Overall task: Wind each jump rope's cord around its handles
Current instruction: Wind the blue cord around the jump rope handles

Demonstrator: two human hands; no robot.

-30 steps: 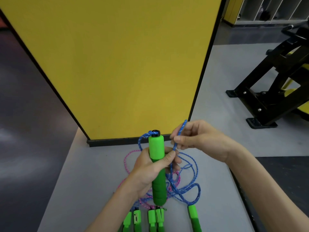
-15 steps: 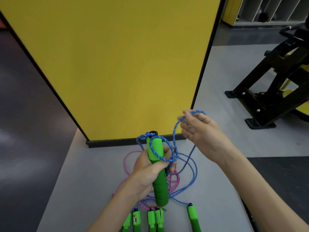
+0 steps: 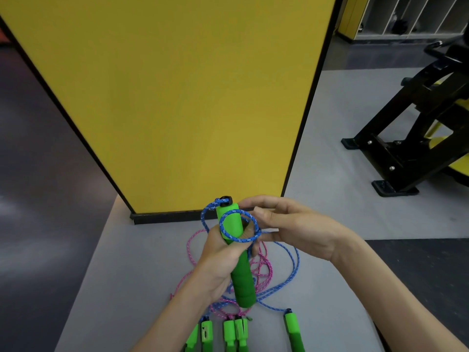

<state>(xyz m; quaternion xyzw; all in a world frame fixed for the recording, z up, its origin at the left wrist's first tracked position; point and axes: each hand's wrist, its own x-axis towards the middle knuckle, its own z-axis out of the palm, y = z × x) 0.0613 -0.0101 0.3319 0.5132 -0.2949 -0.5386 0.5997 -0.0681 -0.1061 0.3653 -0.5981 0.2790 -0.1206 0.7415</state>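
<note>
Lowering again, the right hand (image 3: 299, 229) is pinching the blue braided cord (image 3: 241, 240), the left hand (image 3: 220, 260) gripping the green foam handle (image 3: 243, 275). Tightening this loop is looking wise.

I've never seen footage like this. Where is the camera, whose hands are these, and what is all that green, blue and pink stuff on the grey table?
There is no machine here. A person wears one wide-angle camera on the head, so you are looking down at their own two hands. The left hand grips a green handle of a jump rope, held upright above the grey table. The right hand pinches the blue cord, which forms a loose loop at the handle's upper part. The rest of that cord trails down onto the table, tangled with a pink cord. More handles lie along the near edge. Behind the table stands a yellow panel, and to the right a black gym frame. The job is to wind each rope's cord around its handles.
</note>
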